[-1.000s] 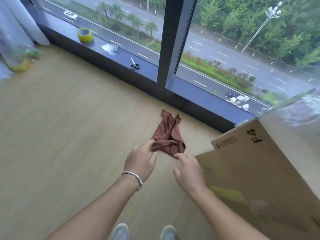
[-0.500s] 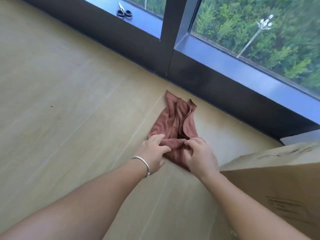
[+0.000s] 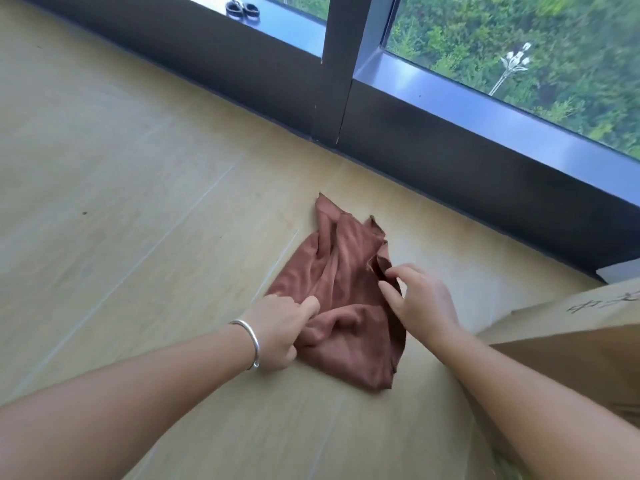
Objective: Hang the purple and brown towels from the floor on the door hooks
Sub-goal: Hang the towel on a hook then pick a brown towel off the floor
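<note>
The brown towel [image 3: 346, 292] lies crumpled on the light wooden floor near the window wall. My left hand [image 3: 280, 327], with a silver bracelet on the wrist, grips the towel's near left edge with curled fingers. My right hand [image 3: 419, 299] pinches a fold at the towel's right edge between thumb and fingers. No purple towel and no door hooks are in view.
A cardboard box [image 3: 571, 344] stands at the right, close to my right arm. The dark window frame [image 3: 332, 81] runs along the back, with scissors [image 3: 242, 9] on its sill. Wooden floor [image 3: 121, 168] stretches to the left.
I have leaned closer to the floor. Both hands reached the towel and took hold of it; since half a second ago they have moved apart, the right to the right edge.
</note>
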The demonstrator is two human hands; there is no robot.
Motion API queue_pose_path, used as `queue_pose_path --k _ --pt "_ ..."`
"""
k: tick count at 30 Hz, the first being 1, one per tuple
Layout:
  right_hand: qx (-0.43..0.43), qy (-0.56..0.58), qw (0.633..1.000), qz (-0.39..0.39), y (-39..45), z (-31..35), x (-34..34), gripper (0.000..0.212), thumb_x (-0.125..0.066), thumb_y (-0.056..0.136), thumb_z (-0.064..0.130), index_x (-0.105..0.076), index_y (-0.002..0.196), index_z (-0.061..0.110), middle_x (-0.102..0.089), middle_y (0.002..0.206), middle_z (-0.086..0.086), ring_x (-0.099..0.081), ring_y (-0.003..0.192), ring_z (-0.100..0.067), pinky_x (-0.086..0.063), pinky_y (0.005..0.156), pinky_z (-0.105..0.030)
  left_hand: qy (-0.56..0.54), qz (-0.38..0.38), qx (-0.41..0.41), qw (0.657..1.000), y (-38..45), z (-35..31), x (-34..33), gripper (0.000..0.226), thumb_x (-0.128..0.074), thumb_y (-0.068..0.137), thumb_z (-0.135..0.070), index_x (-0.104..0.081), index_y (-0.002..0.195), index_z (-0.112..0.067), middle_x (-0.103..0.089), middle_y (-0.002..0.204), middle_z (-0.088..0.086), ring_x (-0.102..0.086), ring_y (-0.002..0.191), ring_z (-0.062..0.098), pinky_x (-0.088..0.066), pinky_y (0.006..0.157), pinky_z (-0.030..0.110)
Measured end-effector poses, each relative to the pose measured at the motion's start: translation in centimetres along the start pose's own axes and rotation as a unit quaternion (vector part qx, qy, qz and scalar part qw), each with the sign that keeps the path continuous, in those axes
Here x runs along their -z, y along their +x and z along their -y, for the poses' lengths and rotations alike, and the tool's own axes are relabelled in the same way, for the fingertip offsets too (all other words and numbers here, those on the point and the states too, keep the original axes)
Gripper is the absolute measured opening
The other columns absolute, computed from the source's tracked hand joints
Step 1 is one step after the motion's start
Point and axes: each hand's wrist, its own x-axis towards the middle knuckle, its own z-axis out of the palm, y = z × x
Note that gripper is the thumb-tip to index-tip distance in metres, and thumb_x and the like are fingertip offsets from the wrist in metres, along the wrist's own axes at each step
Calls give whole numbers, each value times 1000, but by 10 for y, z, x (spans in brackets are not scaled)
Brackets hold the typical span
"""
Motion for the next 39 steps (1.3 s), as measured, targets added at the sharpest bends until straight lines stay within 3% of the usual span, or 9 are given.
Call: queue_pose_path --k 3,8,12,16,21,27,30,34,39 --pt "-95 115 988 -36 -9 0 0 6 -71 80 20 -66 81 23 -66 77 9 -63 77 -13 -48 71 -28 34 126 -49 990 -38 9 -2 40 -54 73 -27 -36 108 -26 -60 101 4 -57 93 31 -36 70 35" --pt "-222 233 922 215 -21 6 -8 41 -66 74 10 -48 109 23 -63 73 0 -64 66 -13 -53 64 -30 -47 412 10 910 -69 7 4 52 -64 61 -65 -57 102 -34 -68 96 -6 -64 90 20 -51 80 31" --pt "-161 155 939 262 -23 13 -14 19 -63 77 20 -62 93 29 -66 82 6 -63 73 -7 -50 64 -24 -95 171 82 977 -41 0 17 48 -49 81 -61 -60 70 -16 -61 67 -4 -59 69 18 -47 62 28" --pt "-104 81 969 207 -21 17 -22 36 -67 81 36 -57 114 25 -60 104 5 -57 91 -12 -47 79 -28 -168 -82 131 974 -6 7 18 22 -53 83 -56 -54 86 -35 -55 76 -16 -56 78 8 -37 61 27" --pt "-60 23 982 177 -27 21 -26 42 -58 85 18 -50 125 23 -53 115 -1 -57 101 -18 -48 84 -32 -130 -9 190 973 11 -5 -9 30 -58 76 -57 -61 81 -27 -60 79 -14 -60 85 12 -41 67 28" --pt "87 53 984 146 -37 45 -22 23 -61 85 42 -59 102 28 -54 94 13 -56 87 -11 -48 76 -30 -404 -82 115 904 -8 25 -6 16 -64 87 -21 -72 97 -29 -67 82 -21 -61 75 -8 -46 73 13" --pt "98 65 974 193 -45 62 -30 45 -57 80 61 -49 118 39 -53 102 15 -56 92 -9 -48 80 -30 -304 -191 165 919 -14 63 -1 32 -59 89 -12 -64 114 -31 -62 100 -5 -58 77 8 -47 78 21" --pt "194 -43 953 228 -42 76 -43 58 -41 81 73 -30 131 46 -56 111 7 -59 101 -20 -45 75 -35 -181 -99 185 961 -10 97 -1 60 -53 88 -6 -42 139 -35 -35 136 -5 -52 111 17 -41 96 30" --pt "211 -121 930 277 -30 74 -51 57 -34 79 78 -45 116 37 -62 103 4 -59 98 -24 -42 69 -35 -45 -41 162 985 9 95 -9 53 -53 90 -18 -40 136 -43 -20 149 -1 -27 135 21 -32 107 41"
